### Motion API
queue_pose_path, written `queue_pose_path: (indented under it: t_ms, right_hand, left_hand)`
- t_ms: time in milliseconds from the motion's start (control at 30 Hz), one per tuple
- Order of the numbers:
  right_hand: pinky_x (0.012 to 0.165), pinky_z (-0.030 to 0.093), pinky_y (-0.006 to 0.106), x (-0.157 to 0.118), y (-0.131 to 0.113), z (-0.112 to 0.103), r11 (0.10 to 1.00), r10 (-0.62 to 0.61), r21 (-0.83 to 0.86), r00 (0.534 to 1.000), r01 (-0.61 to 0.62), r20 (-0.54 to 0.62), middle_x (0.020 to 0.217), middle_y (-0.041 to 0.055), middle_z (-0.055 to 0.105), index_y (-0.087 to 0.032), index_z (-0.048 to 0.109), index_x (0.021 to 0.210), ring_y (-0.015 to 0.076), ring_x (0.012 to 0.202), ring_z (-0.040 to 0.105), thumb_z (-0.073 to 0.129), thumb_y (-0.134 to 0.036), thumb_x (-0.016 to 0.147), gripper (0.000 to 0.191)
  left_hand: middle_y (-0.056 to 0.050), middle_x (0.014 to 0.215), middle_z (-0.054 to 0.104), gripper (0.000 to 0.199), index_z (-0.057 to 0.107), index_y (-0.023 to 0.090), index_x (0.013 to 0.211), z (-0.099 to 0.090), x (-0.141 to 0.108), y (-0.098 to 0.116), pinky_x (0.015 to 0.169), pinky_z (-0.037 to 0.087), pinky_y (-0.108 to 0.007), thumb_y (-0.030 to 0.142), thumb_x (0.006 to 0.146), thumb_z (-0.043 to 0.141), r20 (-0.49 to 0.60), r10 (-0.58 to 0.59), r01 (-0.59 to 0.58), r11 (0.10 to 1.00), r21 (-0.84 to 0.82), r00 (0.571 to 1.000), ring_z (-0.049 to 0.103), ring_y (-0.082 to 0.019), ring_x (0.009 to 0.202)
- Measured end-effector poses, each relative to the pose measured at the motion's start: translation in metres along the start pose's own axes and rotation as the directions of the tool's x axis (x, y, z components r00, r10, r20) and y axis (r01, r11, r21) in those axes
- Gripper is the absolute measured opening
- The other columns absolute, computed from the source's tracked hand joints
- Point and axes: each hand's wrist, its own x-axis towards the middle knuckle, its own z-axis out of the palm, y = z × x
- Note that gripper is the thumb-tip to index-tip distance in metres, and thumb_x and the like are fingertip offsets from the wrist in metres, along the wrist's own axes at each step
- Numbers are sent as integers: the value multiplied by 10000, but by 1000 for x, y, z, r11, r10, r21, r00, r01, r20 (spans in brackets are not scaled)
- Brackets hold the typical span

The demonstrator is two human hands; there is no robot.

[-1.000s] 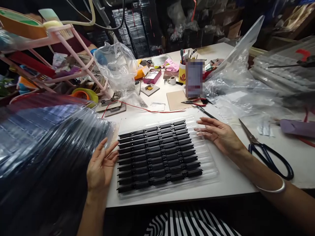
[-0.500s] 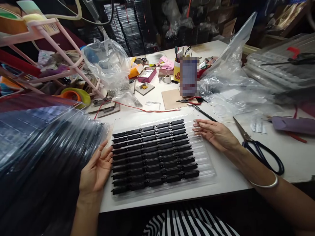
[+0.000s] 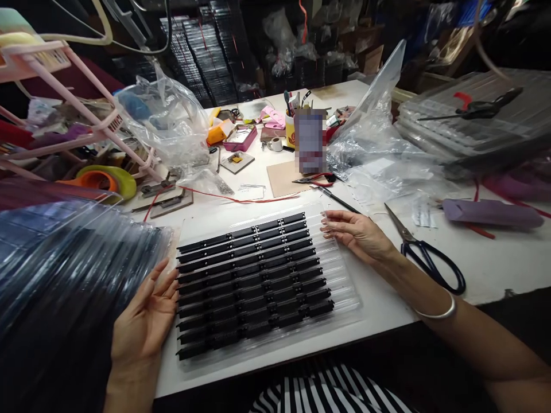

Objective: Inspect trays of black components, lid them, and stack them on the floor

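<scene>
A clear plastic tray [image 3: 344, 287] lies on the white table, its ridged right side bare. Rows of black toothed strips [image 3: 253, 278] fill most of it. At the tray's left edge is my left hand [image 3: 146, 312], palm turned up and fingers apart, with the fingertips against the edge. My right hand [image 3: 359, 235] is at the upper right corner, where its thumb and fingers pinch the tray's edge. The undersides of both sets of fingertips are partly hidden.
Scissors [image 3: 424, 252] lie right of my right wrist. Stacked plastic-wrapped trays [image 3: 86, 275] stand at the left. Pliers [image 3: 318, 180], a black pen [image 3: 342, 201] and crumpled clear plastic [image 3: 379, 149] lie behind. A pink rack [image 3: 90, 97] stands at the back left.
The view has shifted, so the tray, table items and both hands appear further left and slightly lower. Both hands keep about the same places at the tray's edges.
</scene>
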Motion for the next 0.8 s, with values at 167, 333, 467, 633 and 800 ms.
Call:
queue_pose_path:
  t_ms: [167, 333, 467, 633, 800]
  right_hand:
    - [749, 531, 265, 1, 1, -1, 1000, -4, 0, 1000, 4, 7, 880, 36, 699, -177, 703, 938, 129, 762, 659, 798, -204, 657, 298]
    - [758, 541, 267, 1, 2, -4, 1000, -12, -22, 1000, 13, 15, 920, 36, 692, -190, 709, 938, 137, 792, 658, 801, -215, 666, 289]
    - [760, 550, 261, 0, 2, -3, 999, -8, -45, 1000, 7, -17, 931, 42, 697, -194, 708, 944, 139, 793, 661, 800, -228, 669, 292]
    - [738, 565, 229, 1, 3, -4, 997, 15, -69, 999, -17, -32, 923, 39, 702, -200, 710, 941, 145, 813, 667, 804, -221, 657, 300]
    - [732, 587, 253, 2, 3, -4, 994, 14, -110, 999, -20, -52, 900, 30, 695, -218, 715, 916, 167, 815, 675, 803, -239, 648, 283]
  left_hand:
    - [-104, 929, 710, 324, 648, 138, 1121, -3, 0, 0, 701, 583, -235, 162, 873, 441, 3, 10, -10, 1000, 17, 1000, 677, -167, 833]
    - [-101, 895, 717, 317, 654, 136, 1107, -2, 0, -1, 696, 579, -231, 184, 885, 432, -20, 22, -22, 1000, 10, 1000, 678, -163, 816]
    - [-108, 868, 723, 323, 652, 123, 1100, 0, 0, -2, 705, 576, -240, 169, 901, 402, -4, 40, -40, 999, -15, 999, 684, -164, 805]
    - [-112, 861, 728, 325, 637, 114, 1111, -2, -2, -2, 667, 575, -249, 147, 908, 386, 42, 52, -50, 998, -44, 998, 689, -164, 757]
    - [-115, 901, 726, 313, 617, 116, 1148, -5, -5, -2, 661, 568, -245, 174, 866, 493, 84, 66, -62, 997, -52, 994, 684, -168, 772]
